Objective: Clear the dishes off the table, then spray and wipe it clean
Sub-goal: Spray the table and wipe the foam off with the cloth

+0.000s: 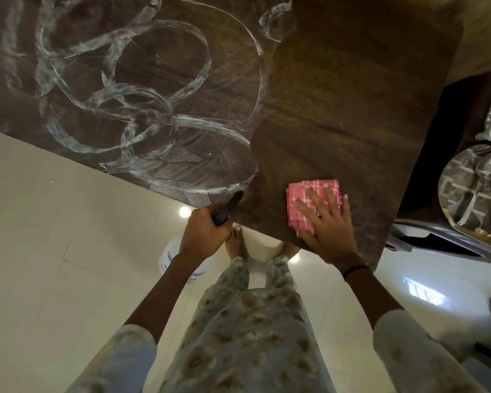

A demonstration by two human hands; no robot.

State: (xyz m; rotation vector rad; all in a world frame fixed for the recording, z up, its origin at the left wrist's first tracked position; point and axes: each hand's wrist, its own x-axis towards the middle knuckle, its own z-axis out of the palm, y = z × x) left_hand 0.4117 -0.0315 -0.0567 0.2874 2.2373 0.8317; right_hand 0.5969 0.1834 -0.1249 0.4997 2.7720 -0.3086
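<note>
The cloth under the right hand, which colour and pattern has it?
Pink cloth with a white check pattern; head view.

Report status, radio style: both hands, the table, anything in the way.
Left hand grips spray bottle below table edge. Right hand flat on pink cloth, near edge. Table: foam swirls unwiped at left. No dishes on it.

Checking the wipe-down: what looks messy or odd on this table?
White looping streaks cover the table left of the pink cloth, like unwiped cleaner; the part beyond the cloth looks plain.
</note>
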